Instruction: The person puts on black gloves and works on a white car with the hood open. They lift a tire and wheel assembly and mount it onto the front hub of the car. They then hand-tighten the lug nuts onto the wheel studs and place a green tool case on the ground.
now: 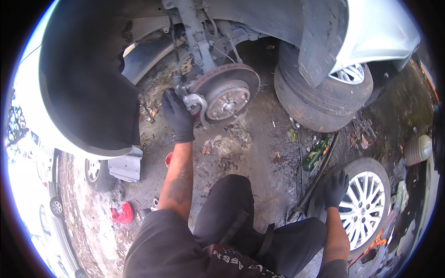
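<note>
My left hand, in a black glove, grips the silver brake caliper beside the rusty brake disc with its protruding studs, at the top centre. Its fingertips are partly hidden behind the caliper. The grey strut rises above the disc inside the white car's wheel arch. My right hand, also gloved, rests with fingers extended on the upper left of a tire with a white multi-spoke rim, lying at the lower right.
Stacked tires lie at upper right. A green tool case, long bar and cream container are on the ground. A red cloth lies lower left, near parked cars. The dark fender liner hangs at left.
</note>
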The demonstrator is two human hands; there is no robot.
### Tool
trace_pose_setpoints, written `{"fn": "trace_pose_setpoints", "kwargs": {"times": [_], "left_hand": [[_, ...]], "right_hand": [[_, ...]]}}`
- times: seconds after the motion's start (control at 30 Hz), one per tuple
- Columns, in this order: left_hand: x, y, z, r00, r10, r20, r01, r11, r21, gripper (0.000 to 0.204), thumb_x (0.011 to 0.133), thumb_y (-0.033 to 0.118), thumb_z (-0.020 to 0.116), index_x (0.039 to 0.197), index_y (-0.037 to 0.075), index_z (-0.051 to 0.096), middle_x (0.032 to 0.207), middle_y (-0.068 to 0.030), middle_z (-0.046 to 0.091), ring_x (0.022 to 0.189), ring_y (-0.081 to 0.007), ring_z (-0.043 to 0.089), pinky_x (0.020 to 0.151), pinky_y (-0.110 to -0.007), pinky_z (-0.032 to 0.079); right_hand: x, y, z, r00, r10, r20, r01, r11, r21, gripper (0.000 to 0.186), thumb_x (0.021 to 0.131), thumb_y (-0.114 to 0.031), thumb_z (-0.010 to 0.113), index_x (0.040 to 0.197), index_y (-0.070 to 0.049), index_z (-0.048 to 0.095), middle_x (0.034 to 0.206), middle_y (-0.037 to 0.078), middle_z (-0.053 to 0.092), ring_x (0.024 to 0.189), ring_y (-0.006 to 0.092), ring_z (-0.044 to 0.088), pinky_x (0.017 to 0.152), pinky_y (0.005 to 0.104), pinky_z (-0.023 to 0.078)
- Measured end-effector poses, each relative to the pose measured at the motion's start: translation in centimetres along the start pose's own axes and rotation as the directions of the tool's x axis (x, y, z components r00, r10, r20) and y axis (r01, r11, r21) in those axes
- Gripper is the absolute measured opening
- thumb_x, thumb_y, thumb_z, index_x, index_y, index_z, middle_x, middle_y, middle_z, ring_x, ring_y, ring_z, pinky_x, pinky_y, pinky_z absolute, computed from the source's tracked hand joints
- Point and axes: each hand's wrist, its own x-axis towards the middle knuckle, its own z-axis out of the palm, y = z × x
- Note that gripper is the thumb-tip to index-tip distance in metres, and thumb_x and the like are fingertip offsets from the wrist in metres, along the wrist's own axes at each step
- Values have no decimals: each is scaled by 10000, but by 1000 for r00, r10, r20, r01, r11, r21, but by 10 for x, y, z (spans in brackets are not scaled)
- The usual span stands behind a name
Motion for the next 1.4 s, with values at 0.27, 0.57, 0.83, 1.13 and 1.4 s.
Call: {"fn": "trace_pose_setpoints", "kwargs": {"times": [0.27, 0.57, 0.83, 1.13, 1.4], "left_hand": [[-6, -7, 3, 994, -64, -88, 69, 996, 61, 349, 1026, 255, 485, 1003, -71, 610, 852, -157, 619, 778, -248, 574, 741, -355, 447], [-10, -10, -7, 998, 22, -56, -14, 991, 135, 313, 1009, 200, 474, 1138, -43, 623, 1017, -211, 623, 937, -351, 592, 857, -410, 451], [-13, -8, 3, 998, -9, -58, 15, 994, 107, 318, 981, 179, 503, 1159, -60, 614, 1078, -211, 602, 979, -326, 594, 879, -396, 455], [-4, -34, -3, 999, 33, -36, -30, 997, 70, 282, 991, 159, 524, 1158, -58, 593, 1079, -186, 593, 1010, -295, 585, 920, -381, 439], [41, 20, -1, 901, 398, 172, -422, 897, 130, 272, 904, 173, 631, 1086, -26, 599, 1067, -221, 600, 1012, -382, 564, 895, -448, 434]], "right_hand": [[0, 2, -3, 999, -31, 45, 32, 999, -39, 332, 815, -197, 646, 1135, -111, 653, 1482, 197, 434, 1379, 461, 348, 1125, 518, 315], [-5, 1, 0, 992, -63, 112, 69, 996, -51, 373, 784, -223, 651, 1147, -136, 635, 1496, 214, 410, 1378, 484, 334, 1117, 539, 313], [-7, 47, 27, 982, -190, 3, 188, 969, -159, 410, 797, -246, 632, 1186, -121, 613, 1507, 214, 395, 1378, 488, 337, 1117, 531, 329], [-3, 1, 9, 1000, -22, 12, 23, 999, -31, 300, 786, -220, 647, 1058, -93, 656, 1478, 226, 424, 1361, 491, 353, 1120, 534, 323], [-7, 49, 40, 989, -137, -57, 137, 991, -1, 359, 832, -212, 617, 1166, -88, 658, 1494, 232, 405, 1364, 486, 355, 1133, 530, 297]]}}
